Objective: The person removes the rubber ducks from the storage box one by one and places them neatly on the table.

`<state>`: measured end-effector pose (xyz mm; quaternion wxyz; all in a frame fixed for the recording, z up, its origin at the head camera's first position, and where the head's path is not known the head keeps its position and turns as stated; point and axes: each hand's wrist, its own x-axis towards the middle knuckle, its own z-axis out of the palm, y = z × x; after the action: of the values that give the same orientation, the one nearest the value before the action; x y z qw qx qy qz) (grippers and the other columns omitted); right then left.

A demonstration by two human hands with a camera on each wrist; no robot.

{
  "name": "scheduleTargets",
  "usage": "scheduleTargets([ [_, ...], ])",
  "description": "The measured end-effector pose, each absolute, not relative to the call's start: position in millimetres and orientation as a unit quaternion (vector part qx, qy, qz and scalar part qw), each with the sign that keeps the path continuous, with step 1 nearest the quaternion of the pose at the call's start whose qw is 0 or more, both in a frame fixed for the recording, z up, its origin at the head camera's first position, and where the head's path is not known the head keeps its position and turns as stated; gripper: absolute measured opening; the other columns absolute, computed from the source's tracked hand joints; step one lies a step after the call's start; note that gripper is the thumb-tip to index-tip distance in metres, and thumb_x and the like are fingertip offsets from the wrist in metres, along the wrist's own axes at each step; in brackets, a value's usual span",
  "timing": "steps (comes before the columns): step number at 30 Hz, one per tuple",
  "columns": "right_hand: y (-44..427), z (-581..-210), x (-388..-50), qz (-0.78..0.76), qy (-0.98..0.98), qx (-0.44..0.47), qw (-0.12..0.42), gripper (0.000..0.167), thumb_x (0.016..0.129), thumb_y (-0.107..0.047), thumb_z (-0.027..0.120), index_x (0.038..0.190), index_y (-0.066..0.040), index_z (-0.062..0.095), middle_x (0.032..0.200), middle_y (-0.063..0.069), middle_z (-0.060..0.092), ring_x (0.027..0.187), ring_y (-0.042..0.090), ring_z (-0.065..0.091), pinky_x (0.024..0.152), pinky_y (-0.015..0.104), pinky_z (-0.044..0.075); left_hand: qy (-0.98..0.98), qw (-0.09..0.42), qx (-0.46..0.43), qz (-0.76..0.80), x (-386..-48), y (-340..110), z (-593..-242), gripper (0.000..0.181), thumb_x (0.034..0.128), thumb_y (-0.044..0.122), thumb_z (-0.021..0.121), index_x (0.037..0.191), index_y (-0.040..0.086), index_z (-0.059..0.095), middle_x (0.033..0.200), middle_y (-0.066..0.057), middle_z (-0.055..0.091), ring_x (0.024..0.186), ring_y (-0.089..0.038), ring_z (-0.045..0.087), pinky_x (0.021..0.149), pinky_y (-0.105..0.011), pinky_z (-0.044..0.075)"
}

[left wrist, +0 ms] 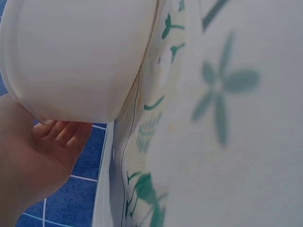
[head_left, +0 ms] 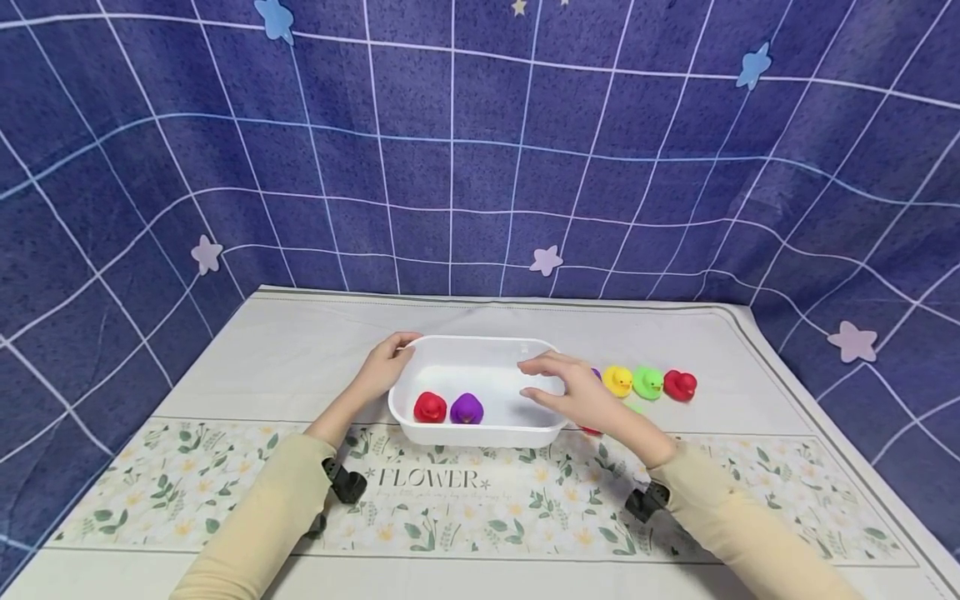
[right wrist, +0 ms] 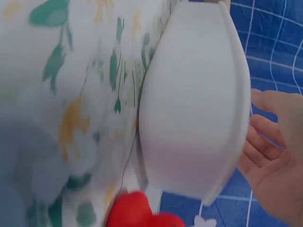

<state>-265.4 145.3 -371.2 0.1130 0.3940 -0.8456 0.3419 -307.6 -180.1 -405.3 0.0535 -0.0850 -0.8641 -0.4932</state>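
Note:
A white plastic tub (head_left: pixel 480 437) stands on the table, with a red rubber duck (head_left: pixel 430 407) and a purple rubber duck (head_left: pixel 467 409) side by side inside, near its front wall. My left hand (head_left: pixel 384 367) grips the tub's far left corner; in the left wrist view its fingers (left wrist: pixel 71 135) bend against the outer wall. Over the tub's right end hovers my right hand (head_left: pixel 573 386), thumb and fingers parted around nothing. In the right wrist view that hand (right wrist: pixel 274 146) shows beyond the tub's rim, partly hidden by the tub.
Right of the tub, a yellow duck (head_left: pixel 618 381), a green duck (head_left: pixel 648 383) and another red duck (head_left: pixel 680 386) sit in a row. More ducks are partly hidden by my right arm. A floral strip (head_left: pixel 465 508) crosses the table; a blue curtain (head_left: pixel 480 167) hangs behind.

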Motion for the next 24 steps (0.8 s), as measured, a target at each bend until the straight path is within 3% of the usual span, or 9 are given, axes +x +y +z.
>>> scheduleTargets([
  [24, 84.6, -379.3, -272.5, 0.320, -0.827, 0.455, 0.080, 0.035, 0.083, -0.019, 0.072, 0.113, -0.001, 0.065, 0.108, 0.009, 0.067, 0.102, 0.020, 0.062, 0.092, 0.032, 0.049, -0.862, 0.059, -0.090, -0.496, -307.3, -180.1, -405.1, 0.034, 0.0992, 0.013, 0.043, 0.129, -0.001, 0.050, 0.121, -0.023, 0.057, 0.104, -0.033, 0.059, 0.085, -0.041, 0.051],
])
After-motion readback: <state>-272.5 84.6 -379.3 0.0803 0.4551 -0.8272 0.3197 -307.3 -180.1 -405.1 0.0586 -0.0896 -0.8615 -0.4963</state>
